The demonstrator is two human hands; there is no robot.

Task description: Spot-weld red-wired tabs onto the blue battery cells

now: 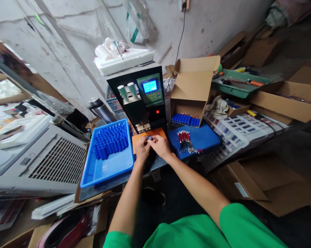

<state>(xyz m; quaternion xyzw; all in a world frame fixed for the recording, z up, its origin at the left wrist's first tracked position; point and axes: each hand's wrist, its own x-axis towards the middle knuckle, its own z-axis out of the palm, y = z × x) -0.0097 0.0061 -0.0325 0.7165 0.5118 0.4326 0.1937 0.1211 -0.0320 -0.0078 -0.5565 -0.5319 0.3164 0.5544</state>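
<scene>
Blue on the outside, with a paler middle on the near end: a small battery (150, 138) held over an orange board (157, 132), at the foot of a black machine (145, 112). Seen nearly end-on, with the round end turned toward the camera and the long axis apparently running away toward the machine; too small and too covered by fingers to tell the exact tilt. In colour, much like the blue batteries (110, 139) standing in rows in the blue tray (111, 167) to the left. Pinched at the fingertips, by the left hand (142, 145) on one side and by the thumb and forefinger of the right hand (160, 144) on the other; right at the tips, clear of both palms. Off to the right, on a blue mat (207, 136), a bunch of red wires (185, 139), near an open cardboard box (191, 84) with more batteries (185, 119) inside.
</scene>
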